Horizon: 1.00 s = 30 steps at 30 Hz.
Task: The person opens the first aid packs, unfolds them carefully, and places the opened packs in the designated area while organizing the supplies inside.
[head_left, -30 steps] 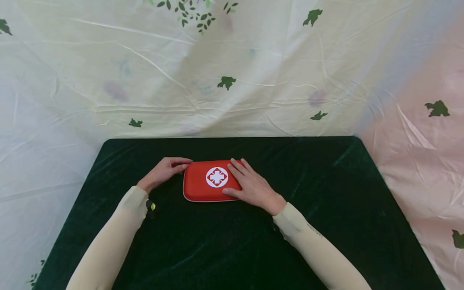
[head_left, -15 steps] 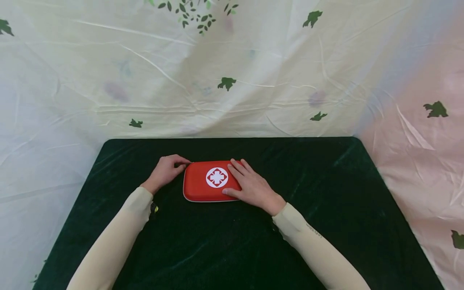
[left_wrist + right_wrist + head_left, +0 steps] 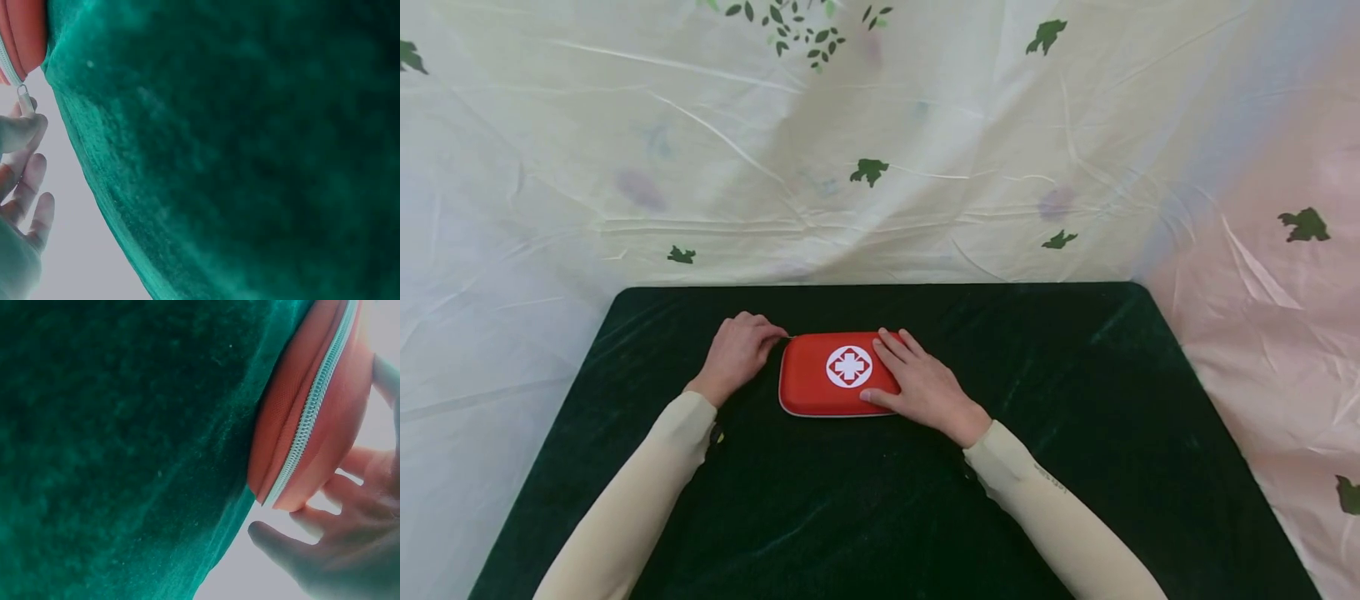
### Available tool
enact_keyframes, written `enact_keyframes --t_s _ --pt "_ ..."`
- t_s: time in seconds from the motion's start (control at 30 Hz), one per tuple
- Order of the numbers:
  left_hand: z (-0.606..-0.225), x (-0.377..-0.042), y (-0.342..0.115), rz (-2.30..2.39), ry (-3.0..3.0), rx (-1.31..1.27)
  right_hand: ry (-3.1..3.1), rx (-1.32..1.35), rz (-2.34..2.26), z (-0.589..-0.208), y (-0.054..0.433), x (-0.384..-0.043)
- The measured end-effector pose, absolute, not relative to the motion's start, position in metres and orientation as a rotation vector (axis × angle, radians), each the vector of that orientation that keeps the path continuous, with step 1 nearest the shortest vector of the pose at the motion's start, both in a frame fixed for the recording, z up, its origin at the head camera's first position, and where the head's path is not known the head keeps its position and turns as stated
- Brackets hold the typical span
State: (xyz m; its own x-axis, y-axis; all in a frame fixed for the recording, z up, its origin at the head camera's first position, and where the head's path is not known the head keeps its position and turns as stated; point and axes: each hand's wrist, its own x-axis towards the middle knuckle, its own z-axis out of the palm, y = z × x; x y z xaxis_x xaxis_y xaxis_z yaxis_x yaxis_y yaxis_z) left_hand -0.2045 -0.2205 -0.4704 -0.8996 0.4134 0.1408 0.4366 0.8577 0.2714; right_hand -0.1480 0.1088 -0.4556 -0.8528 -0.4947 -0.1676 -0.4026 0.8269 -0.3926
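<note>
A red first aid case point(image 3: 812, 379) with a white cross emblem lies flat on the dark green cloth. In the left wrist view my left hand point(image 3: 22, 181) pinches a pale zipper pull point(image 3: 25, 100) between thumb and forefinger, at the case's far left corner. The head view has that left hand point(image 3: 737, 354) just left of the case. My right hand point(image 3: 928, 387) rests with spread, straight fingers on the case's right side, covering its right end. Along the case's side the right wrist view shows a closed, light zipper point(image 3: 306, 422).
A green velvety cloth point(image 3: 865, 517) covers the table. Behind it hangs a pale curtain point(image 3: 940, 125) with leaf prints, turning pinkish at the right. The table's far edge is a short way beyond the case.
My left hand has turned and drawn slightly left and away from me, its fingers now closed on the zipper pull. The case and my right hand stay in place.
</note>
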Motion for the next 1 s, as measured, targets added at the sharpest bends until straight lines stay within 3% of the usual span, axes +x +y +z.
enact_keyframes --t_s 1.0 --pt "-0.473 -0.193 -0.233 -0.569 -2.975 -0.667 2.755 -0.661 -0.494 -0.455 0.108 -0.147"
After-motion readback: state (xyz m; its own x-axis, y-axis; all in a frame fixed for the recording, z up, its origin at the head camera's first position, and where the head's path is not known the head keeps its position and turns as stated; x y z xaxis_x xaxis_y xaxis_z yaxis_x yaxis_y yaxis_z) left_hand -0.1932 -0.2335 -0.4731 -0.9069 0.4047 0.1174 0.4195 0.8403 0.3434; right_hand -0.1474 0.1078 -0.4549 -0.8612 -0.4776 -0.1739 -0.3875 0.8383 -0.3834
